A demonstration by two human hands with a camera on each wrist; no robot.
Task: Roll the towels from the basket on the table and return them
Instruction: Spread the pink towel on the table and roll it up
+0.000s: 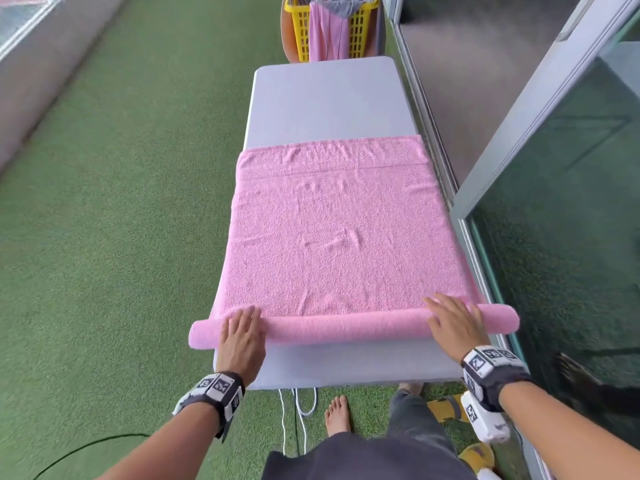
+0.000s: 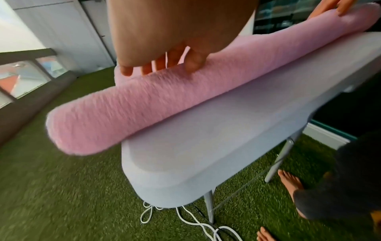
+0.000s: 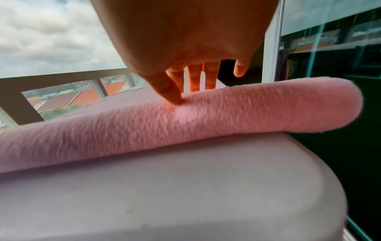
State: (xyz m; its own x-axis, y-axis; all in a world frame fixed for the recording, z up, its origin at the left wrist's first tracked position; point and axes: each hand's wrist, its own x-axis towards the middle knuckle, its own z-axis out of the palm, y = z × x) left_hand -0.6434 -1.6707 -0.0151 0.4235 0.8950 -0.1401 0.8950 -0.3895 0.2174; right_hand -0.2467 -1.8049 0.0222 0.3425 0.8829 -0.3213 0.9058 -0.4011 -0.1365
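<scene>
Left hand [image 1: 242,336] and right hand [image 1: 453,323], fingers flat, press the rolled end of the pink towel [image 1: 341,237]; white folding table [image 1: 329,98] beneath.

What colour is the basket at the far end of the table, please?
Yellow; the basket shows best in the head view.

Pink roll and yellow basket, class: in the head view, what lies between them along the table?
Head view: beyond the pink roll comes the towel's flat unrolled stretch, then bare table, up to the yellow basket.
</scene>
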